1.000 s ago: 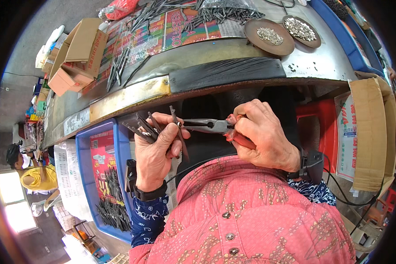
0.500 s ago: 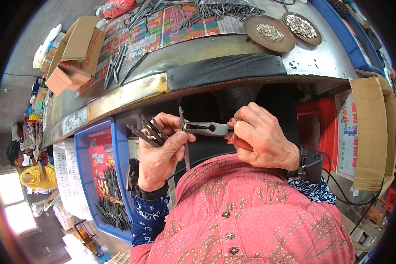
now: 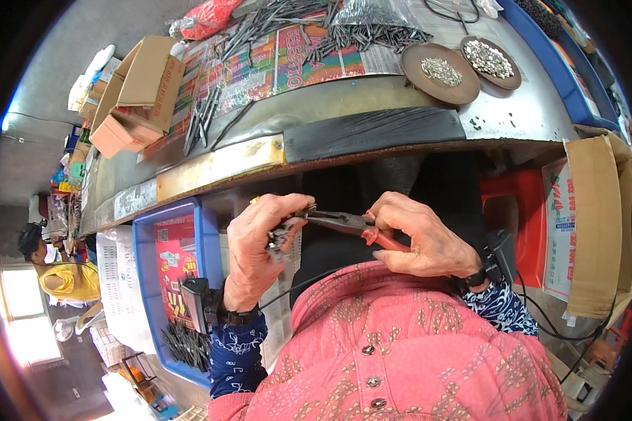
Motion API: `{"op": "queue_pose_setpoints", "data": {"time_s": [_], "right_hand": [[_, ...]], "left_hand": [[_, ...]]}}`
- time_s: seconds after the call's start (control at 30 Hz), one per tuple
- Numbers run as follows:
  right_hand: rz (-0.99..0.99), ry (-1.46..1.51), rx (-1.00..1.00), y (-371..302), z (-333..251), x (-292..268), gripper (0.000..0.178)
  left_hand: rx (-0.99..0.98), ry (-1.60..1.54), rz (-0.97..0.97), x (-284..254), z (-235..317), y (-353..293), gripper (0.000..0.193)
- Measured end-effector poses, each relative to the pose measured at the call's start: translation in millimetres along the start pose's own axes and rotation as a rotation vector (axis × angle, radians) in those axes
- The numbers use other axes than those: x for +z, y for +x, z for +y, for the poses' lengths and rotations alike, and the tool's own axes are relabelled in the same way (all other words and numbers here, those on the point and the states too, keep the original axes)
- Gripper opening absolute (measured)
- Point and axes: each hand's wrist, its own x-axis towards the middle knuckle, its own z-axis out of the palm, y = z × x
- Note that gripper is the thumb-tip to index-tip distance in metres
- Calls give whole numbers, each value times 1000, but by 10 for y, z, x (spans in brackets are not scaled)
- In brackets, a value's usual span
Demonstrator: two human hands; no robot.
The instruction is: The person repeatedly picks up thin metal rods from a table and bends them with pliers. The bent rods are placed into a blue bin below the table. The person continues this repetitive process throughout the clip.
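My right hand point(image 3: 428, 242) is closed round the red handles of a pair of pliers point(image 3: 344, 222). Its grey jaws point left and reach the fingertips of my left hand point(image 3: 253, 249). Bunched in that hand are several thin dark metal strips point(image 3: 279, 242), seen nearly end-on, so most of their length is hidden. At the plier tips, between left thumb and forefinger, lies a small piece whose kind I cannot make out. Both hands are over my lap, below the edge of the workbench point(image 3: 372, 135).
Two brown dishes point(image 3: 463, 91) point(image 3: 510, 81) with small silvery pieces stand at the far right of the bench. Dark strips point(image 3: 202, 121) and an open carton point(image 3: 139, 98) lie at left. A blue crate point(image 3: 213, 256) with dark strips stands beside my left arm; a cardboard box point(image 3: 593, 224) is at right.
My left hand has rolled over, so the strips, one of which stood upright at the pliers, are now seen end-on. The pliers tilt more, handles lower right. The whole view has shifted slightly.
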Motion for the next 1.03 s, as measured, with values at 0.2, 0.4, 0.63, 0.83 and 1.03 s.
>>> {"op": "queue_pose_setpoints", "data": {"time_s": [0.2, 0.4, 0.63, 0.83, 1.03], "right_hand": [[101, -188, 21, -27, 38, -85, 20], [156, -264, -39, -26, 125, -42, 21], [140, -287, 4, -3, 209, -33, 22], [127, -284, 6, 19, 260, -15, 18], [98, -309, 55, 24, 249, -18, 19]], "left_hand": [[-23, 259, 18, -167, -211, 265, 32], [-230, 329, 99, -333, -698, 569, 15], [-164, 421, 156, -363, -1161, 817, 33], [-76, 610, 135, -306, -1260, 908, 41], [-115, 728, 135, -293, -1413, 983, 41]]}}
